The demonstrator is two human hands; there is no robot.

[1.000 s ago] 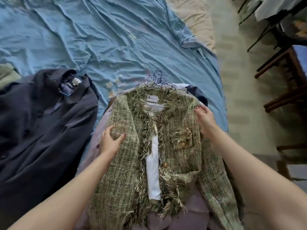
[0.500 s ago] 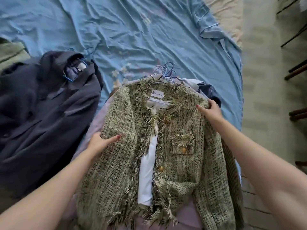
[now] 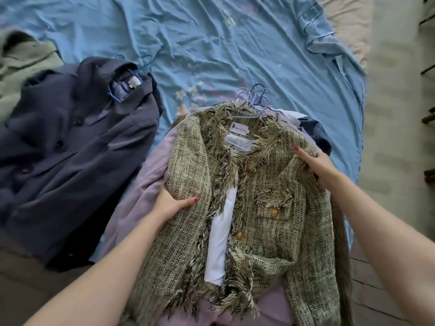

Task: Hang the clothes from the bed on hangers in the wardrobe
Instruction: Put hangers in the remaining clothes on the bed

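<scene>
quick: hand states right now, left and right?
Left hand: grips the edge of the green tweed jacket, thumb on top, fingers beneath.
Right hand: grips the jacket's shoulder, fingers curled into the fabric.

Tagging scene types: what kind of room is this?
Most likely a home bedroom: a bed with a rumpled blue sheet, garments on hangers piled on it, such as the green tweed jacket, and the dark coat.

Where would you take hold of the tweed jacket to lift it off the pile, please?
Probably by the hanger hook above the tweed jacket, coming from the collar end. The jacket lies flat on its hanger with the hook clear of the collar. The left hand and right hand now grip its sides.
</scene>
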